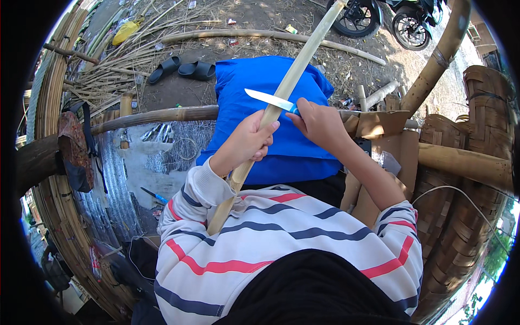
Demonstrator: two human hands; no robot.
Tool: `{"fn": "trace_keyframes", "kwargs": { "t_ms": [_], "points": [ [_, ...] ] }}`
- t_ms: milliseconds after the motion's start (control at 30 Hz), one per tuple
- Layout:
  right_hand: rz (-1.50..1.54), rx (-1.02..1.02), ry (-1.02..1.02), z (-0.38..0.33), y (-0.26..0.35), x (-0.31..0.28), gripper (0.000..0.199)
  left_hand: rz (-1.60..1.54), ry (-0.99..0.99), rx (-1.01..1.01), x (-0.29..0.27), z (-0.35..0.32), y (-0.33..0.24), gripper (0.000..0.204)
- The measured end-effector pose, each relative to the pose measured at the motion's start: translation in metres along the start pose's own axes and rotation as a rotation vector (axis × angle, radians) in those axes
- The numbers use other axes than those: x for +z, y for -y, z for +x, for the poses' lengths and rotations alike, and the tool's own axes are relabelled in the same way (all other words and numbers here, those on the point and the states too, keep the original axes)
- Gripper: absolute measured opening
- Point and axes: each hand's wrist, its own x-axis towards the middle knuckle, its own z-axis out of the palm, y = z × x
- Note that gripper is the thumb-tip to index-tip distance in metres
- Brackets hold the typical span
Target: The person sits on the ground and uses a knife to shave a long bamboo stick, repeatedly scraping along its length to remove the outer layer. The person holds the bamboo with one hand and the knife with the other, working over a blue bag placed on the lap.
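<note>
A long, pale split bamboo strip runs slantwise from beside my body up past the far edge of a blue cloth over my lap. Wrapped round its middle is my left hand, closed. My right hand grips the blue handle of a knife. The blade lies across the strip just beyond my left hand, its tip pointing left. The cut edge's exact contact with the bamboo is hard to make out.
A second blue-handled knife lies on the silvery sheet at left. An open cardboard box stands at right, near woven bamboo panels. Beyond a bamboo rail are black sandals, loose bamboo strips and motorcycles.
</note>
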Motion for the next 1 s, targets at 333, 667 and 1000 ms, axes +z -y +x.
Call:
{"fn": "trace_keyframes", "kwargs": {
  "t_ms": [333, 667, 1000],
  "points": [
    [0.012, -0.067, 0.074, -0.011, -0.019, 0.004, 0.034, -0.15, -0.045, -0.12, 0.012, -0.014, 0.031, 0.023],
    [-0.039, 0.187, 0.094, 0.016, -0.042, -0.012, 0.034, -0.099, -0.07, -0.064, 0.023, -0.024, 0.026, 0.022],
    [-0.048, -0.081, 0.197, 0.006, -0.015, -0.007, 0.034, -0.083, -0.118, -0.029, 0.018, -0.024, 0.025, 0.023]
  ]
}}
